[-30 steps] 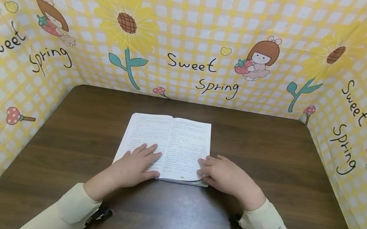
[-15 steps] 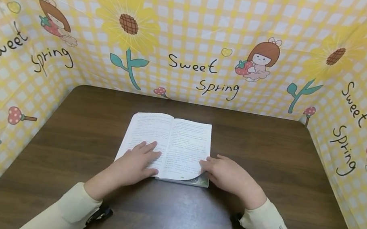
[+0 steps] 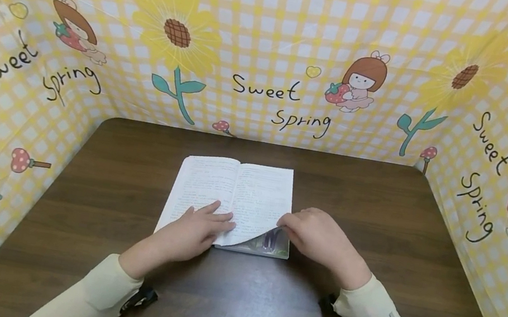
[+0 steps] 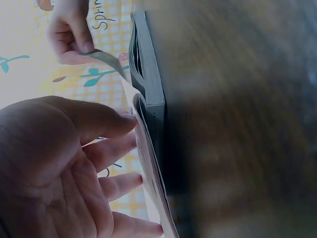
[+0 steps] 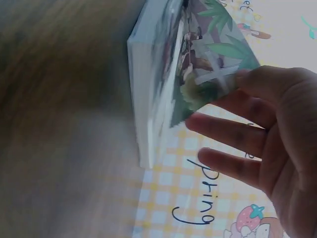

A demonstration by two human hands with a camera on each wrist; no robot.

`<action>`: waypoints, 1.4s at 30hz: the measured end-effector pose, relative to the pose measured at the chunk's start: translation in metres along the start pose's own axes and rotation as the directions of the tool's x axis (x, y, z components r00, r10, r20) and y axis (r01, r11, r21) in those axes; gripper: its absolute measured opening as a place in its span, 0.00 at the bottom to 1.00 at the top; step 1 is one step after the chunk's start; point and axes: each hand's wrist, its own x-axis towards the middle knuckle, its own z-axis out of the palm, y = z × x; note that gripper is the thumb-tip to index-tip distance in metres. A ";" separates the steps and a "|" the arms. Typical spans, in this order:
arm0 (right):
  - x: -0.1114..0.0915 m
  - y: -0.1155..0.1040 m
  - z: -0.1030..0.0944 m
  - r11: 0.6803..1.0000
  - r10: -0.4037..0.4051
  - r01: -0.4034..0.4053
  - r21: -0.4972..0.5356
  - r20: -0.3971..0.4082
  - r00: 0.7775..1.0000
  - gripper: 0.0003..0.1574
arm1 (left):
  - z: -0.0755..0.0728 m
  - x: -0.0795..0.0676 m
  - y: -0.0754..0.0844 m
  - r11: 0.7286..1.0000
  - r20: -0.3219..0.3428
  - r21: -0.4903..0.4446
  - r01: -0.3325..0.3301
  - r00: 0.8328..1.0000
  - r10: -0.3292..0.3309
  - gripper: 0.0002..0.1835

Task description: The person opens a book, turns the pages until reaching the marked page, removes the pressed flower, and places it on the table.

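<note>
An open book [image 3: 209, 179] lies on the dark wooden table, printed text on both facing pages. My left hand [image 3: 192, 230] rests on the lower left page, fingers spread toward the spine; in the left wrist view its fingertips touch the paper. At the book's right edge my right hand [image 3: 321, 241] pinches the right-hand page [image 3: 262, 199] between thumb and fingers, its lower corner lifted and curled up. Beneath it shows a coloured picture [image 3: 272, 241]. The right wrist view shows the lifted page's underside [image 5: 218, 54], printed with green leaves, held under the thumb.
The brown wooden table [image 3: 132, 154] is enclosed on three sides by a yellow checked cloth [image 3: 277, 26] with flowers and lettering. Black straps [image 3: 140, 297] sit at both cream sleeves.
My right hand has gone from lying at the page's edge to pinching it and lifting its lower corner, uncovering more of the picture below. My left hand has shifted slightly right.
</note>
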 end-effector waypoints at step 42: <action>0.008 -0.013 -0.014 0.980 0.182 -0.189 -0.054 -0.117 0.976 0.32 | -0.008 0.003 0.008 0.995 -0.287 -0.081 0.056 0.955 -0.077 0.52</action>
